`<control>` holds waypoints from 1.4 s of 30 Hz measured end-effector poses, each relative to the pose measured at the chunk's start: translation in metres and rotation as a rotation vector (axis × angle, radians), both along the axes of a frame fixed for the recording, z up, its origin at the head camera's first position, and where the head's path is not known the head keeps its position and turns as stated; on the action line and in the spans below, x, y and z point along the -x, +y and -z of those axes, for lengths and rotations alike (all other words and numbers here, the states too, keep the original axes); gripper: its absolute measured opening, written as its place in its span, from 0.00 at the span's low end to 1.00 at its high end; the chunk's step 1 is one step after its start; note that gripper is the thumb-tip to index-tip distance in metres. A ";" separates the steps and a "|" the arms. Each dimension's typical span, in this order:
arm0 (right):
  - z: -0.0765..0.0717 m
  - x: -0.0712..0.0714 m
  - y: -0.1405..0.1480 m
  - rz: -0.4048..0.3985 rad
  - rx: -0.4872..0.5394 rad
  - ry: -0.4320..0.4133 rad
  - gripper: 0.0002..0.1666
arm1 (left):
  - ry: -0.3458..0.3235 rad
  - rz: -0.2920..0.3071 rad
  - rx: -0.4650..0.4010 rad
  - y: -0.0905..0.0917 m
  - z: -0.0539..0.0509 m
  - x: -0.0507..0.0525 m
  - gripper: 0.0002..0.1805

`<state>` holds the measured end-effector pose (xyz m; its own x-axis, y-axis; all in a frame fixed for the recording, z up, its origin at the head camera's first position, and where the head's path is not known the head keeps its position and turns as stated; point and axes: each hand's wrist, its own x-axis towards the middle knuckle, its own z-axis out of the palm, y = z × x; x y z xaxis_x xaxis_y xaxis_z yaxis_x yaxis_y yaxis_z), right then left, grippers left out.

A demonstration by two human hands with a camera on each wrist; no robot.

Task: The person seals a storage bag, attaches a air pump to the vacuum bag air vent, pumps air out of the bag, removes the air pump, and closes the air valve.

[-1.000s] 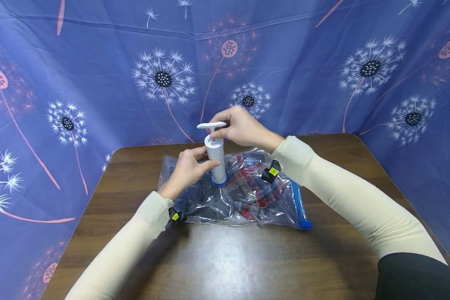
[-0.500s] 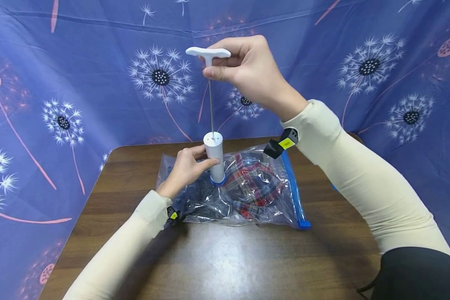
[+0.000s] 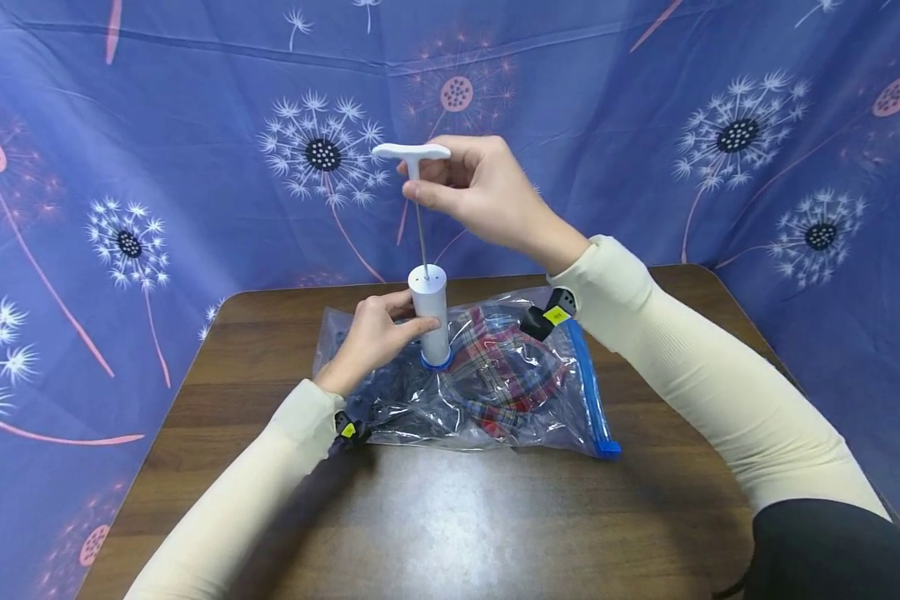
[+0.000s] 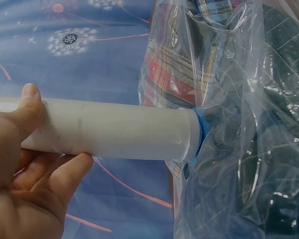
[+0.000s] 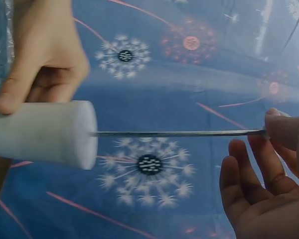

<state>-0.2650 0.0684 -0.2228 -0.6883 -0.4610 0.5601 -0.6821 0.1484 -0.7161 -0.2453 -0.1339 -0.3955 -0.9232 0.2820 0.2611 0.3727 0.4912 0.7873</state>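
Observation:
A white hand pump (image 3: 429,312) stands upright on the blue valve (image 3: 437,364) of a clear plastic storage bag (image 3: 420,433). My left hand (image 3: 375,333) grips the pump's barrel, thumb on one side and fingers round the other; the left wrist view shows the barrel's end (image 4: 189,134) against the valve. Above, my right hand (image 3: 487,187) pinches the stem of the white T-shaped handle (image 3: 411,152). A thin metal rod (image 5: 179,133) runs between handle and barrel, partly drawn out. Inside the bag lie a plaid cloth (image 3: 506,367) and dark quilted clothing (image 4: 284,99).
The bag's blue zip edge (image 3: 588,387) with its slider (image 3: 607,448) lies on the right. Beneath is a brown wooden table (image 3: 270,517). A blue dandelion-print curtain (image 3: 217,125) hangs behind and at both sides.
My right hand pulled the handle from near the barrel's top up high, then brought it partway down again. The left hand, barrel and bag stay nearly in place.

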 end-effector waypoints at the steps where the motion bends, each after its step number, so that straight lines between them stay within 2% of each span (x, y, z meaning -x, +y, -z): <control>1: 0.005 0.001 0.000 0.004 -0.022 -0.014 0.09 | 0.003 0.004 0.000 0.000 0.000 0.000 0.28; 6: 0.032 0.006 0.001 0.019 -0.185 -0.087 0.05 | 0.011 0.012 -0.004 0.000 0.001 0.001 0.28; 10: 0.058 0.009 0.002 0.044 -0.314 -0.110 0.05 | 0.015 0.016 -0.004 0.000 0.002 0.001 0.28; 15: 0.075 0.012 0.002 0.071 -0.388 -0.146 0.09 | 0.036 0.030 0.001 0.000 0.003 0.002 0.27; 24: 0.082 0.015 0.003 0.044 -0.370 -0.151 0.08 | 0.050 0.045 -0.020 -0.001 0.002 0.001 0.27; 35: 0.086 0.015 0.002 0.034 -0.318 -0.145 0.09 | 0.047 0.035 -0.017 -0.003 0.001 0.001 0.28; 39: 0.083 0.014 0.001 0.025 -0.312 -0.122 0.08 | 0.046 0.025 -0.016 -0.002 0.002 0.000 0.28; 42: 0.073 0.010 0.001 0.028 -0.292 -0.089 0.06 | 0.041 0.032 -0.014 -0.002 0.004 -0.002 0.28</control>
